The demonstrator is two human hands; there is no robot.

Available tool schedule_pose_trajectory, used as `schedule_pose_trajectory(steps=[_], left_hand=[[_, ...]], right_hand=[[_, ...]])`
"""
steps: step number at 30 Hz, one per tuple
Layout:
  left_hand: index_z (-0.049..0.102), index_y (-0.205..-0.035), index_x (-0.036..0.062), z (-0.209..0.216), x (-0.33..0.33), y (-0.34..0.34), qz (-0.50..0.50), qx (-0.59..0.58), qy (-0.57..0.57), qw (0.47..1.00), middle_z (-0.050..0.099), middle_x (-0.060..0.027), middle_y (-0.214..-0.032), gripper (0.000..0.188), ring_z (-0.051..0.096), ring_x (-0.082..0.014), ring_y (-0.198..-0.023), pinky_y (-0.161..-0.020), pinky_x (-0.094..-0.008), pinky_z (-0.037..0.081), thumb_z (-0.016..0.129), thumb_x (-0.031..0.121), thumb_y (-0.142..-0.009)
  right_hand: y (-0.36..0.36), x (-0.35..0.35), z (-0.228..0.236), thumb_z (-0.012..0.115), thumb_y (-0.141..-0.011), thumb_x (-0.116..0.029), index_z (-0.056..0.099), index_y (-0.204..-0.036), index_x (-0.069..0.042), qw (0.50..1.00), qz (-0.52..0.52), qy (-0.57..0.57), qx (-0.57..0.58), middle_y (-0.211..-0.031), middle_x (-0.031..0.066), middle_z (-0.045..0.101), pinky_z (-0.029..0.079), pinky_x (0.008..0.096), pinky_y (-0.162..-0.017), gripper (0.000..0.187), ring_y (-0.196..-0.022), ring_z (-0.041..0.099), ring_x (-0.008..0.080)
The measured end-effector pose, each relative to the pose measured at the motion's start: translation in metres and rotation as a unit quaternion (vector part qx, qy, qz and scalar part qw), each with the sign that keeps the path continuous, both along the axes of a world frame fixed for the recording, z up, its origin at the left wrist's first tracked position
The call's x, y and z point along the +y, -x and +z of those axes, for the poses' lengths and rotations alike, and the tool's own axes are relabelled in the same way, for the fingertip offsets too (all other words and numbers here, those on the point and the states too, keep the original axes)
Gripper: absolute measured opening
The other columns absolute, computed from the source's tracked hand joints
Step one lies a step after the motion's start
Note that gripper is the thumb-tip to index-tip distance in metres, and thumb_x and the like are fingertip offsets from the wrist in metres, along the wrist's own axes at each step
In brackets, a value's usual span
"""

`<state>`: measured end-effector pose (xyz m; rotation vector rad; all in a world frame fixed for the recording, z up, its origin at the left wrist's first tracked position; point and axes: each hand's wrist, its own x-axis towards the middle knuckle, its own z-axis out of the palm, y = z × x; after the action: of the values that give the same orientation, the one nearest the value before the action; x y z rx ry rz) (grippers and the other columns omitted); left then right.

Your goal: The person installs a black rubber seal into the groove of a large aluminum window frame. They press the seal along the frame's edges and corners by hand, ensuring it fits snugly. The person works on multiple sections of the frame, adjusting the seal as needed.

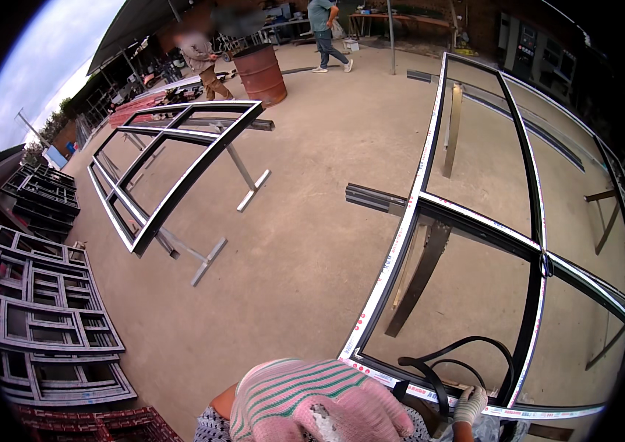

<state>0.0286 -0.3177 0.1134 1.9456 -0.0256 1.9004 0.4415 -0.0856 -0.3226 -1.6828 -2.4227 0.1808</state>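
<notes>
Floor (305,184) tan, lightly stained. Directly on it: stacked frames (25,300) far left, rusty drum (261,74) toward the back, metal stands (239,166) under the smaller frame (195,177). At right, rails (375,197) on legs (419,280), larger frame (474,218) laid flat across.

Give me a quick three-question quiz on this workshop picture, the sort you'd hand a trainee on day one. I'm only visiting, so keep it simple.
1. True or false: the wearer's left hand is bare.
2. The drum in the background is:
A) bright blue
B) rusty red
C) white
3. Which of the wearer's hands is at the near edge of the large frame on the right, beside the looped black strip?

Key:
1. False; it wears a pink glove with green stripes.
2. B.
3. The right hand.
</notes>
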Motion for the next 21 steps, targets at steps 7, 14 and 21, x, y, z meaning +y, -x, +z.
schedule_pose_trajectory(steps=[7, 14, 21], left_hand=[[0.069, -0.123, 0.0151, -0.002, -0.017, 0.007, 0.076, -0.007, 0.01, 0.997, 0.073, -0.0208, -0.106, 0.028, 0.072, -0.0364, -0.089, -0.08, -0.0509, 0.052, 0.058, 0.034, -0.106], [0.059, -0.141, -0.002, -0.061, -0.031, 0.051, 0.249, -0.264, 0.329, 0.872, 0.068, -0.0218, -0.122, 0.063, 0.07, -0.0321, -0.109, -0.102, -0.0457, 0.052, 0.054, 0.05, -0.106], [0.06, -0.144, 0.0034, -0.304, -0.011, 0.111, 0.476, -0.361, 0.585, 0.549, 0.067, -0.0122, -0.132, 0.047, 0.071, -0.0269, -0.111, -0.1, -0.0388, 0.057, 0.055, 0.034, -0.109]], right_hand=[[0.047, -0.007, 0.008, 0.059, -0.099, -0.03, 0.073, -0.086, -0.002, 0.999, -0.034, 0.04, -0.015, -0.086, 0.0235, 0.072, 0.053, 0.0545, -0.081, 0.034, -0.084, 0.069, 0.044], [0.057, -0.014, 0.031, 0.061, -0.098, -0.032, 0.075, -0.087, -0.003, 0.994, -0.095, 0.019, -0.052, -0.09, 0.0246, 0.073, 0.056, 0.053, -0.077, 0.035, -0.081, 0.07, 0.0435], [0.048, -0.019, 0.03, 0.059, -0.094, -0.04, 0.079, -0.092, -0.007, 0.997, -0.049, 0.011, -0.06, -0.084, 0.0211, 0.074, 0.056, 0.0527, -0.073, 0.039, -0.073, 0.07, 0.0417]])
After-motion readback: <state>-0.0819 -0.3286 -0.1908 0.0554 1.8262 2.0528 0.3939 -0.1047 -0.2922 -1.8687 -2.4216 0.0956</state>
